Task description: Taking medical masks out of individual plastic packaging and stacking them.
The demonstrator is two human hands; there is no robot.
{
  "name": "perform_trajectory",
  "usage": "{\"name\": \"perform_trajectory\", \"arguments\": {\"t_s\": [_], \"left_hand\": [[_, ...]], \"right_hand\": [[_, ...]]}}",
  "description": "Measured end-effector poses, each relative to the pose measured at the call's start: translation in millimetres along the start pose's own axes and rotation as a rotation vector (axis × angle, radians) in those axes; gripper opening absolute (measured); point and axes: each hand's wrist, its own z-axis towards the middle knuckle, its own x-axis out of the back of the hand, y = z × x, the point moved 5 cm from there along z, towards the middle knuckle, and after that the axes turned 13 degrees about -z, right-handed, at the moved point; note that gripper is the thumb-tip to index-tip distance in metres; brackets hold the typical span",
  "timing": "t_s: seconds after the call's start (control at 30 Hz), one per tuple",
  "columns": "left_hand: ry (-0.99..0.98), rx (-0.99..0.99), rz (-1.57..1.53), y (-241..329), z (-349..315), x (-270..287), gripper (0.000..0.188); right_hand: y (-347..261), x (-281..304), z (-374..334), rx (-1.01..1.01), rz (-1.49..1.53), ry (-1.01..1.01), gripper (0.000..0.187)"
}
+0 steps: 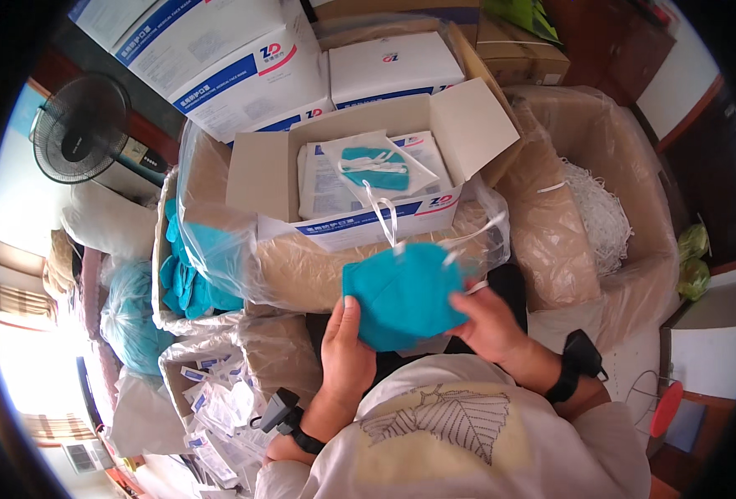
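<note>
A person's left hand (347, 349) grips a teal face mask (405, 295) by its lower left edge, thumb laid upright on the near face and the other fingers hidden behind. The right hand (494, 326), blurred, meets the mask's right edge with thumb and fingers bent inward; whether it is closed on the edge cannot be told. Both forearms angle in from the lower corners, elbows out, a black wrist device (281, 409) strapped on the left and a black wristband (564, 381) on the right. The mask is held before the chest, its white straps trailing from the top, just on the near side of an open white box (334, 236). Inside, a clear pouch (418, 176) with another teal mask lies atop packets. A lined carton (644, 249) of white straps stands at right.
</note>
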Motion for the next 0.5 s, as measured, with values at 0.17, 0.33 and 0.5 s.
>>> {"name": "perform_trajectory", "arguments": {"t_s": [0.17,0.33,0.5], "left_hand": [[-0.018,-0.012,-0.178,0,-3,0,0.037],[-0.023,-0.139,0.101,11,2,14,0.028],[-0.206,-0.324,0.919,83,-8,14,0.021]], "right_hand": [[27,-4,15,0.127,-0.432,-0.104,0.018],[46,3,20,0.002,-0.574,-0.342,0.016],[40,101,27,-0.261,-1.152,-0.187,0.022]]}}
